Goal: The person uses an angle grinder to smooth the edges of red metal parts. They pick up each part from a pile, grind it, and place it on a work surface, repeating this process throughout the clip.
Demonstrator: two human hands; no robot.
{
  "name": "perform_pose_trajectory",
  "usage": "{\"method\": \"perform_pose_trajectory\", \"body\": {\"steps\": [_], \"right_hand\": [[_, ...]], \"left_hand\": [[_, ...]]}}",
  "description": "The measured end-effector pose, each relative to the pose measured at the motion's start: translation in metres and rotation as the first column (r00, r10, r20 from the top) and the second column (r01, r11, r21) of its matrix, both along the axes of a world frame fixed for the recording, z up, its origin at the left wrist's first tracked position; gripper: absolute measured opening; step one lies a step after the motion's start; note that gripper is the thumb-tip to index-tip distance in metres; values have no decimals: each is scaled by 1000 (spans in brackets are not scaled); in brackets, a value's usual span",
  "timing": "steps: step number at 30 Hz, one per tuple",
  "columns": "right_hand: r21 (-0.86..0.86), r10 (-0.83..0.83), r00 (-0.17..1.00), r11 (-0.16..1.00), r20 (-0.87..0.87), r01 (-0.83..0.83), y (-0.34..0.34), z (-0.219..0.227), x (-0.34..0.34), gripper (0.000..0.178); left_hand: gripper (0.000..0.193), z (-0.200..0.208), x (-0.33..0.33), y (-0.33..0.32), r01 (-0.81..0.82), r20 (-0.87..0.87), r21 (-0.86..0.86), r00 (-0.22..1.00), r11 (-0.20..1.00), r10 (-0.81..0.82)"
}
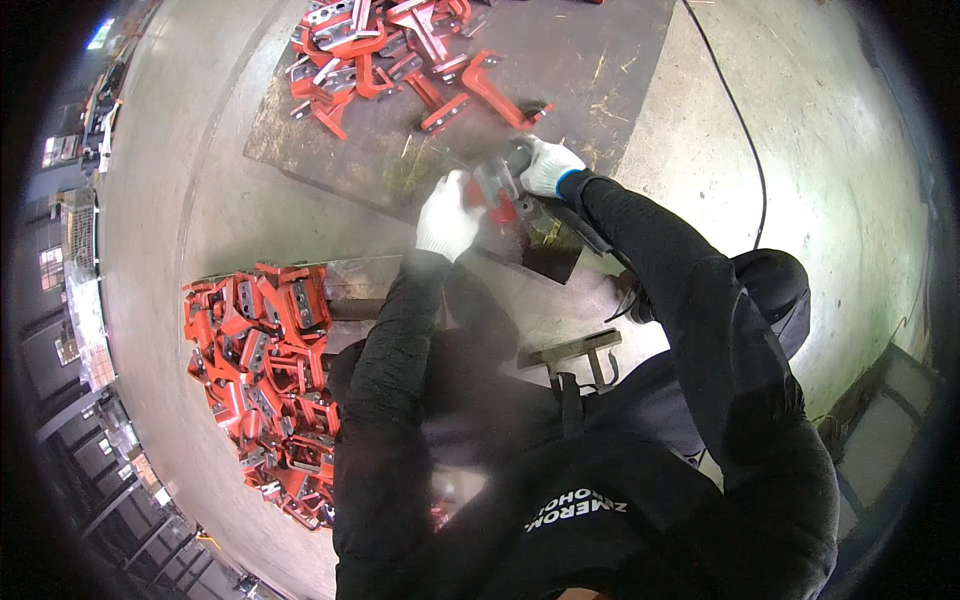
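My left hand [448, 216], in a white glove, is closed on a red metal bracket [502, 207] over the near corner of a dark metal plate. Part of the bracket is hidden by the glove and blurred. My right hand [552, 167], also gloved with a blue cuff edge, grips a grey power tool that looks like an angle grinder [518, 159]. The grinder's front end meets or nearly touches the bracket; contact is too blurred to tell. A dusty haze hangs around both hands.
Red brackets lie heaped on the plate's [590, 75] far side. Another large pile of red brackets [265, 370] stands at my left. A black cable [740, 110] runs across the concrete floor on the right. A small metal stand [572, 350] sits near my legs.
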State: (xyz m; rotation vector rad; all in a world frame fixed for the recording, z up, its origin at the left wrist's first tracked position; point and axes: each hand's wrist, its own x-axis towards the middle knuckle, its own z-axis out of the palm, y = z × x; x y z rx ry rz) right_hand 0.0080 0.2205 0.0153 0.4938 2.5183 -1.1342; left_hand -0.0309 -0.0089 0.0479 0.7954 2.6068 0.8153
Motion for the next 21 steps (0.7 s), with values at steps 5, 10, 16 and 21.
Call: {"method": "perform_pose_trajectory", "body": {"steps": [5, 10, 16, 21], "right_hand": [[-44, 61, 996, 997, 60, -58, -12, 66, 1, 58], [-176, -99, 995, 979, 25, 102, -4, 32, 22, 73], [-582, -508, 853, 661, 118, 474, -12, -48, 90, 97], [-637, -514, 807, 525, 291, 565, -24, -25, 140, 77]], "left_hand": [[46, -4, 0, -7, -8, -16, -6, 1000, 1000, 8], [43, -11, -1, -3, -10, -38, 7, 999, 1000, 10], [44, -13, 2, -2, -36, -76, 26, 996, 999, 38], [44, -22, 1, -8, -23, -89, 78, 996, 997, 30]]}}
